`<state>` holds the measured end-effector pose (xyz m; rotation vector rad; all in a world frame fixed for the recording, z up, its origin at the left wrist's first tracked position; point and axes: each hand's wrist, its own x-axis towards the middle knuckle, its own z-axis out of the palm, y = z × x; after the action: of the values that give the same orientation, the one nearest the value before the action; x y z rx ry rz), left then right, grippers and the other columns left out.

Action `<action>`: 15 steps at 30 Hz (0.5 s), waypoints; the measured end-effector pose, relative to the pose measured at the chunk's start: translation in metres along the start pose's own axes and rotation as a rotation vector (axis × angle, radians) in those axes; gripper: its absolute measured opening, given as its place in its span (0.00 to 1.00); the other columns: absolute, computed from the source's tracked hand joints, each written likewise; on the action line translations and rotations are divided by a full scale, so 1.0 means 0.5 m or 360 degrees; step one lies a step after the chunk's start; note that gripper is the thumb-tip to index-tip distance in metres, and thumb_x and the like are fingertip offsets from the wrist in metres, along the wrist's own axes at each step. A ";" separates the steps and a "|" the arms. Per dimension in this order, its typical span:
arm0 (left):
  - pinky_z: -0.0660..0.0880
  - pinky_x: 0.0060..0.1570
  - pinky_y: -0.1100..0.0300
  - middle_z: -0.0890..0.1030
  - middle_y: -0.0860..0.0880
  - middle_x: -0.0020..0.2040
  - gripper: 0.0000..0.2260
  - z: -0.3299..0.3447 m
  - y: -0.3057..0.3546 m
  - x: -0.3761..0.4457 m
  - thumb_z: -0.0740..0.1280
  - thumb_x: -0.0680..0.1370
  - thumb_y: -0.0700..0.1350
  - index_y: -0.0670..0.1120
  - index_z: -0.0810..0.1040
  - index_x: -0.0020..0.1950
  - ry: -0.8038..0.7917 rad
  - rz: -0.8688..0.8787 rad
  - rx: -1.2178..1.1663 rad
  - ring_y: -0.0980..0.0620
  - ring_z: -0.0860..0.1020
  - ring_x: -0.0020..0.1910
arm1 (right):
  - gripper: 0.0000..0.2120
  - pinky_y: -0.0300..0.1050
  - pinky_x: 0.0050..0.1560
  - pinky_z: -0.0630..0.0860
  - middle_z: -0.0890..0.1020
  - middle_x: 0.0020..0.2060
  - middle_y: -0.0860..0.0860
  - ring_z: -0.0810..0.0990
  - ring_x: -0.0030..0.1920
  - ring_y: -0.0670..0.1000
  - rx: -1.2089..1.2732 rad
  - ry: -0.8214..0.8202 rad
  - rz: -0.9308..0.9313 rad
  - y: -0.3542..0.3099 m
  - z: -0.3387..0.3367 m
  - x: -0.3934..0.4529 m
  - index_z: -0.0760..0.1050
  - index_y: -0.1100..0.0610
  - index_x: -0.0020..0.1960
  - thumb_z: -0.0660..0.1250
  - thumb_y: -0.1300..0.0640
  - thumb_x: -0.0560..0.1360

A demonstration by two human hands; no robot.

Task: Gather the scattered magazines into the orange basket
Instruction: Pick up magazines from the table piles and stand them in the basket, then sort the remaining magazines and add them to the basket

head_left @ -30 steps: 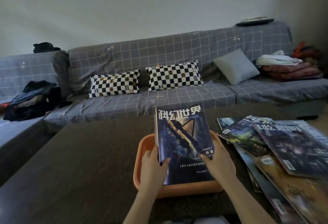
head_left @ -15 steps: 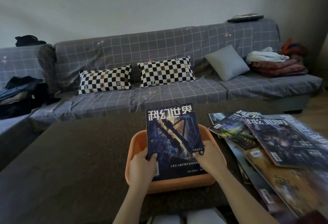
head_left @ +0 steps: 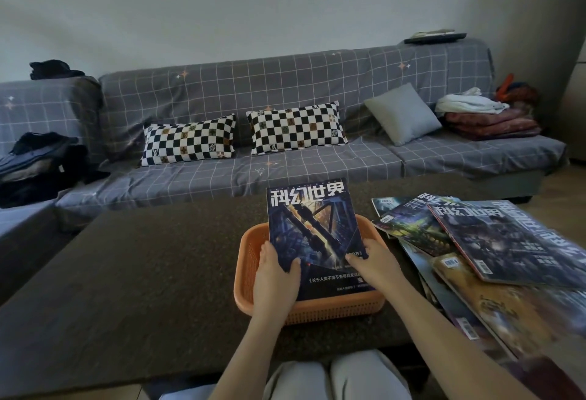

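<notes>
Left hand (head_left: 276,276) and right hand (head_left: 375,264) each have a curled grip, forearms extended forward.

The orange basket (head_left: 309,309) sits near the front edge of the counter (head_left: 152,272). A blue magazine (head_left: 314,234) leans in it and sticks up over the far rim, so it fills most of the way in from the top. At 3 o'clock from the basket, a messy pile of magazines (head_left: 494,260) lies just beside it and blocks that side. At 9 o'clock the counter is bare and wide. At 12 o'clock there is bare counter, then the sofa (head_left: 285,158).
</notes>
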<state>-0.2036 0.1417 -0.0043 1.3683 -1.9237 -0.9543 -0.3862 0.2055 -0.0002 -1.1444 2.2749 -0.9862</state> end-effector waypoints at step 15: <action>0.65 0.45 0.77 0.75 0.52 0.67 0.20 0.232 0.224 -0.015 0.62 0.81 0.45 0.48 0.68 0.73 -0.0318 0.0195 -0.0567 0.62 0.72 0.55 | 0.14 0.41 0.52 0.74 0.81 0.53 0.50 0.78 0.52 0.47 0.0388 0.0655 0.0002 0.151 -0.203 -0.037 0.75 0.54 0.61 0.67 0.54 0.76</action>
<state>-0.3528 0.1981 0.0206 0.9710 -1.8406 -1.3377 -0.4783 0.2932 0.0119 -0.9002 2.3648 -1.5701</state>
